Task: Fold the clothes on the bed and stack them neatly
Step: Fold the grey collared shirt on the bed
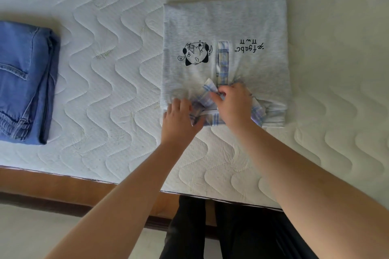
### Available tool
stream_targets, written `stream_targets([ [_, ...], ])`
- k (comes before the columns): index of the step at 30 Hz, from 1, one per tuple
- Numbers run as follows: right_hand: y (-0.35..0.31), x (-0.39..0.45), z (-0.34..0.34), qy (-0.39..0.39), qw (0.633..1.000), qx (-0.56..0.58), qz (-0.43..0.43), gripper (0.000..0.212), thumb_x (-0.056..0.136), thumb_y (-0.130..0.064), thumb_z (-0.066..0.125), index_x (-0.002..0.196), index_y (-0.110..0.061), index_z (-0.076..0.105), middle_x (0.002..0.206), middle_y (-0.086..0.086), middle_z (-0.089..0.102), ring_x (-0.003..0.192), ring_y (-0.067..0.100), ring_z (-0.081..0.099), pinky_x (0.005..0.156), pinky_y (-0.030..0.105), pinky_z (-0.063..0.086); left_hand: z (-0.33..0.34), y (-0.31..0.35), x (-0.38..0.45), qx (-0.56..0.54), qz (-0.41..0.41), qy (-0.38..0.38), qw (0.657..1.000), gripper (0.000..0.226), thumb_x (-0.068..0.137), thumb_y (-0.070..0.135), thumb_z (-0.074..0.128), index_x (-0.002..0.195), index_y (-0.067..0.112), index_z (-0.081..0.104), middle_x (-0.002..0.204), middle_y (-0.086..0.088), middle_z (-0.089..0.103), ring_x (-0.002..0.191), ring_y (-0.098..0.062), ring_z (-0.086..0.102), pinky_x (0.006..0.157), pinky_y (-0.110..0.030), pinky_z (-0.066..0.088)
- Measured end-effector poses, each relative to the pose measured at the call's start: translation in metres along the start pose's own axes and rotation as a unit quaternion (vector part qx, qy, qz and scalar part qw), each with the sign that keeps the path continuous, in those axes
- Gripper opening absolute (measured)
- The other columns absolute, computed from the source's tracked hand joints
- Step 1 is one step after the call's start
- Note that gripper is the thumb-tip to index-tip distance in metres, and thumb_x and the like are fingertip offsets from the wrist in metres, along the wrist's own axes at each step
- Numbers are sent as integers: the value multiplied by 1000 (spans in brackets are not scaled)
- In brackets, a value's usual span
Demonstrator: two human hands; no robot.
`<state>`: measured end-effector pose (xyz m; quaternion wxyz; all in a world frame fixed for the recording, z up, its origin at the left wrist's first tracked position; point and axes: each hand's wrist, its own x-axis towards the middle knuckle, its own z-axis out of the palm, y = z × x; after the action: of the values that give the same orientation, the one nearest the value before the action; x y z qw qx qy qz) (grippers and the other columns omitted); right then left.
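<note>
A light grey shirt with a plaid collar and placket lies folded into a square on the white quilted mattress, front side up, with a black cartoon print and lettering on it. Its collar end points toward me. My left hand pinches the left side of the plaid collar at the shirt's near edge. My right hand grips the collar's middle and right side, fingers curled into the fabric. Folded blue jeans lie at the far left of the mattress.
The mattress's near edge runs across the lower part of the view over a brown wooden bed frame. My dark trouser legs stand against the frame. Pale floor shows at lower left.
</note>
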<state>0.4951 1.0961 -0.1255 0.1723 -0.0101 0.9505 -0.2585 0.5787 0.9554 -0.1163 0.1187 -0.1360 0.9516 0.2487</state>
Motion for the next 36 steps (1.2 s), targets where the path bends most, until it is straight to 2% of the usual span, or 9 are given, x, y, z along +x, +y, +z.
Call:
stream_targets([
  [4,6,15,-6,-2,1000,-13,8,40,93,-49,55,100,-13,72,103,12,59,101,32,53,86,36,37,1,-2,-1,58,32,-4,998,17,88,21,63,99,9,58,95,-6,57,90,-27,56,81,-40,45],
  [8,11,24,-8,-13,999,-49,18,46,93,-54,51,104,-15,72,106,13,59,103,31,52,88,37,36,3,-15,-7,129,163,69,976,8,83,9,69,88,5,64,77,-9,59,68,-30,58,62,-42,49],
  [13,10,17,-7,51,998,-29,1,38,86,-51,64,103,-16,62,106,6,59,102,26,52,84,33,32,5,-25,-10,178,220,80,956,12,85,22,71,84,11,65,78,-6,59,68,-26,57,60,-37,46],
  [19,51,4,-38,180,984,6,15,32,93,-36,60,114,-12,62,111,11,60,103,31,53,82,34,35,-7,-30,3,17,7,64,998,37,95,36,55,127,19,56,123,-9,54,112,-31,52,94,-47,43],
  [24,102,11,-59,170,958,70,220,53,90,-40,62,128,-6,51,128,15,54,118,33,49,93,38,39,-17,-37,35,-173,-237,51,955,57,90,41,63,136,14,44,129,-10,49,115,-27,49,98,-43,42],
  [27,126,18,-65,85,947,134,279,52,88,-51,62,113,-6,57,101,8,62,89,22,56,69,23,36,-26,-44,59,-197,-264,0,944,43,89,36,69,121,10,57,108,-4,63,89,-19,57,75,-30,44],
  [30,133,20,-66,-21,960,106,260,46,89,-56,58,86,-11,63,71,1,60,67,22,55,51,28,33,-35,-53,72,-212,-262,-90,937,26,89,36,70,101,15,63,85,0,64,71,-13,55,59,-24,40],
  [33,136,21,-71,-30,957,145,251,41,84,-51,66,77,-11,67,69,4,65,65,23,63,57,29,46,-37,-57,74,-263,-249,-122,924,22,90,33,69,103,16,64,89,2,67,80,-11,59,68,-22,41],
  [36,131,20,-72,-54,927,254,270,42,82,-45,72,98,-6,70,87,9,72,75,25,68,66,33,55,-40,-55,67,-403,-273,-139,862,25,93,28,66,110,9,64,92,1,75,86,-14,70,74,-24,50],
])
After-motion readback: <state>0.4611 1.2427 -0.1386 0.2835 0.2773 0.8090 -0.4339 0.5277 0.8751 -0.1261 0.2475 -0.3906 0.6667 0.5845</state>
